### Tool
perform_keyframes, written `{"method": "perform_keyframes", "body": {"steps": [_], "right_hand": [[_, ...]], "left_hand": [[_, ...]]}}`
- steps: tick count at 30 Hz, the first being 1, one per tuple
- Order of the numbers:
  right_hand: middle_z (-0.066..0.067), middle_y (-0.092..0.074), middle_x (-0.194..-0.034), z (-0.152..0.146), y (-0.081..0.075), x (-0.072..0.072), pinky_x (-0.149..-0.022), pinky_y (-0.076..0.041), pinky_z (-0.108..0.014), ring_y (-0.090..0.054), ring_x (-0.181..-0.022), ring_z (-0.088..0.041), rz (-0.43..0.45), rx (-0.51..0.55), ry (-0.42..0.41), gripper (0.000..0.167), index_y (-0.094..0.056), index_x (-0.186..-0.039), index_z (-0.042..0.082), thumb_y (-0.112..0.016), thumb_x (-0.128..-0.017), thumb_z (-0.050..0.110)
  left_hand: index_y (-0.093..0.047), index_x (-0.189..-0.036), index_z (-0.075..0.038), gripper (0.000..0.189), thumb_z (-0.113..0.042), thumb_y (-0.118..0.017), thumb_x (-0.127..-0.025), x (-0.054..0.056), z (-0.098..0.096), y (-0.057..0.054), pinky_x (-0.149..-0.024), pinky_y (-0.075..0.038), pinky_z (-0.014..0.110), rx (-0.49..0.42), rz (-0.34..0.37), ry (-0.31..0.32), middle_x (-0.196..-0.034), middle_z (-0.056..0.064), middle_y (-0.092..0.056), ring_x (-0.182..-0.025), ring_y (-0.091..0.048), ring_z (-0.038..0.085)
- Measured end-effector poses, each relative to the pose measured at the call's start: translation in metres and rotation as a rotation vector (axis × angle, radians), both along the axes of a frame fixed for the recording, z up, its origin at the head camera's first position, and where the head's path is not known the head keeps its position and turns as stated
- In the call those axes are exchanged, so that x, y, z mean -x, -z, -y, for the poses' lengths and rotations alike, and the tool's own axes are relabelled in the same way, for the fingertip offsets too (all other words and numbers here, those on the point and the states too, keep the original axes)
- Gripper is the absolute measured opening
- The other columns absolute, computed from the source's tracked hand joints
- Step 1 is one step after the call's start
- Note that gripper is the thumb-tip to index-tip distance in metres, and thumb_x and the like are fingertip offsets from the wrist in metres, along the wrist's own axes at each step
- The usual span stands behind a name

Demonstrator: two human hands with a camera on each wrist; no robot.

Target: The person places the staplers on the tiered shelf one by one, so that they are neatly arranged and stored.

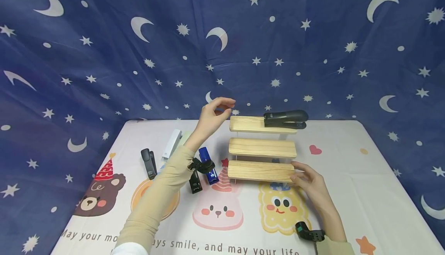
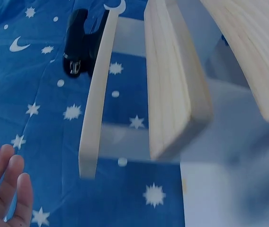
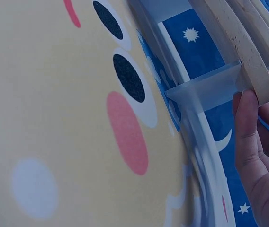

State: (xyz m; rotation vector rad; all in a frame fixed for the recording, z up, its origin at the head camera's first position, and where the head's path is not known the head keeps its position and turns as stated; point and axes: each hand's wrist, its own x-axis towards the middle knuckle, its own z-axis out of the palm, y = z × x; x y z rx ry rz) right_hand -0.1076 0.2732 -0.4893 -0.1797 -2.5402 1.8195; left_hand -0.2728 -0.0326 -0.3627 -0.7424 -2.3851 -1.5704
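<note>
A three-tier wooden display rack (image 1: 262,148) with clear supports stands on the table. On the right half of its top board lies a large black stapler (image 1: 286,119), its rear overhanging the end. My left hand (image 1: 216,114) hovers beside the top board's left end, fingers loosely bent; in the left wrist view the fingers (image 2: 11,184) hold nothing and stay apart from the wood. At the bottom board's right end, my right hand (image 1: 310,180) pinches the wood between thumb and fingers, as the right wrist view shows at the board's tip (image 3: 265,90).
Left of the rack lie a blue stapler (image 1: 209,166), a black stapler (image 1: 196,182), a dark grey stapler (image 1: 149,164), a white stapler (image 1: 172,144) and a pale green item (image 1: 184,138) partly behind my left arm. A starry blue cloth (image 1: 243,54) hangs behind the table.
</note>
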Motion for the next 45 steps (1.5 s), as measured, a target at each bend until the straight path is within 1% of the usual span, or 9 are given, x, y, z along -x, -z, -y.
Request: {"method": "perform_keyframes", "body": {"steps": [7, 9, 14, 16, 19, 23, 27, 31, 45], "right_hand": [[-0.001, -0.068, -0.097, 0.000, -0.001, 0.000, -0.079, -0.049, -0.013, -0.064, -0.086, 0.004, 0.001, 0.004, 0.004, 0.049, -0.051, -0.134, 0.003, -0.066, -0.090, 0.018], [0.001, -0.068, -0.096, -0.001, -0.001, 0.000, -0.079, -0.050, -0.013, -0.064, -0.086, 0.003, -0.002, 0.007, 0.004, 0.049, -0.051, -0.134, 0.003, -0.066, -0.090, 0.018], [0.008, -0.068, -0.092, 0.000, 0.000, 0.001, -0.079, -0.049, -0.012, -0.064, -0.086, 0.004, 0.001, 0.013, 0.007, 0.050, -0.051, -0.134, 0.002, -0.067, -0.089, 0.018], [0.009, -0.068, -0.091, 0.000, 0.000, 0.001, -0.079, -0.049, -0.012, -0.064, -0.086, 0.004, 0.006, 0.011, 0.012, 0.050, -0.051, -0.134, 0.002, -0.067, -0.089, 0.018], [0.005, -0.068, -0.093, 0.001, 0.000, 0.000, -0.079, -0.049, -0.011, -0.064, -0.086, 0.005, 0.013, -0.005, 0.016, 0.051, -0.051, -0.135, 0.003, -0.067, -0.089, 0.019], [0.001, -0.068, -0.095, 0.002, -0.001, 0.000, -0.079, -0.049, -0.012, -0.063, -0.086, 0.005, 0.022, -0.019, 0.023, 0.051, -0.051, -0.135, 0.004, -0.067, -0.090, 0.021], [0.006, -0.067, -0.094, 0.003, -0.001, 0.000, -0.079, -0.049, -0.012, -0.064, -0.086, 0.004, 0.024, -0.001, 0.023, 0.052, -0.050, -0.135, 0.003, -0.067, -0.090, 0.020], [0.009, -0.067, -0.092, 0.004, -0.001, 0.000, -0.078, -0.050, -0.012, -0.064, -0.085, 0.004, 0.020, 0.013, 0.025, 0.052, -0.050, -0.135, 0.002, -0.067, -0.089, 0.019], [0.022, -0.063, -0.087, 0.005, 0.000, 0.000, -0.078, -0.050, -0.011, -0.063, -0.085, 0.005, 0.003, 0.020, 0.016, 0.051, -0.049, -0.135, 0.000, -0.066, -0.090, 0.017]], "left_hand": [[-0.065, -0.120, -0.007, 0.028, -0.007, -0.060, -0.092, -0.011, 0.034, 0.001, -0.086, -0.047, 0.038, -0.012, 0.007, -0.080, -0.113, 0.015, -0.067, -0.102, -0.063, 0.028], [-0.064, -0.119, -0.004, 0.028, -0.005, -0.059, -0.092, -0.019, 0.043, -0.006, -0.086, -0.048, 0.039, -0.001, 0.000, -0.103, -0.112, 0.018, -0.067, -0.102, -0.063, 0.030], [-0.064, -0.117, 0.003, 0.027, 0.000, -0.058, -0.091, -0.041, 0.067, -0.019, -0.084, -0.049, 0.030, 0.037, -0.028, -0.160, -0.110, 0.022, -0.067, -0.100, -0.062, 0.033], [-0.063, -0.117, 0.003, 0.027, 0.001, -0.058, -0.091, -0.045, 0.077, -0.017, -0.082, -0.047, 0.023, 0.042, -0.023, -0.181, -0.110, 0.022, -0.066, -0.100, -0.062, 0.033], [-0.063, -0.117, 0.004, 0.027, 0.001, -0.058, -0.091, -0.050, 0.091, -0.012, -0.078, -0.045, 0.014, 0.053, -0.010, -0.218, -0.111, 0.023, -0.067, -0.100, -0.062, 0.033], [-0.063, -0.120, 0.001, 0.029, 0.000, -0.058, -0.091, -0.045, 0.114, 0.010, -0.077, -0.044, 0.011, 0.067, 0.003, -0.274, -0.112, 0.020, -0.068, -0.100, -0.062, 0.029], [-0.064, -0.120, -0.006, 0.030, -0.004, -0.060, -0.091, -0.043, 0.138, 0.033, -0.077, -0.044, 0.010, 0.088, 0.015, -0.332, -0.113, 0.015, -0.069, -0.096, -0.061, 0.012], [-0.065, -0.119, -0.009, 0.029, -0.007, -0.061, -0.091, -0.048, 0.158, 0.045, -0.075, -0.044, 0.008, 0.116, 0.033, -0.384, -0.111, 0.013, -0.070, -0.091, -0.056, -0.005], [-0.065, -0.119, -0.007, 0.028, -0.008, -0.057, -0.093, -0.079, 0.199, 0.078, -0.075, -0.042, 0.004, 0.099, 0.152, -0.572, -0.110, 0.017, -0.069, -0.087, -0.054, -0.008]]}}
